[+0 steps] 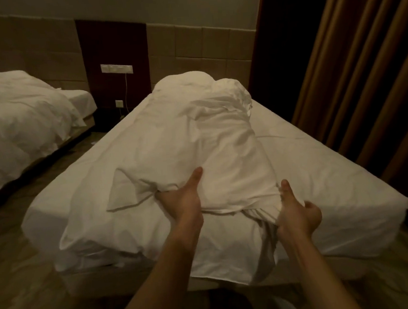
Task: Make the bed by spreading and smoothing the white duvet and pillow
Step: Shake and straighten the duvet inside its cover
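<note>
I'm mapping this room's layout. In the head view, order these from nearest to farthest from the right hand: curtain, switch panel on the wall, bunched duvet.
From the right hand:
1. Bunched duvet, gripped by it at the bed's foot.
2. Curtain, along the right side.
3. Switch panel, on the far wall, left of the bed's head.

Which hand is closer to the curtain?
The right hand. It grips the duvet at the foot of the bed on the curtain side; the left hand holds the duvet farther over, toward the other bed.

Bed [322,168] with white fitted sheet; crumpled white duvet [196,140] bunched along its middle, near end hanging over the foot edge. Possible pillow [182,82] at head end, unclear.
</note>
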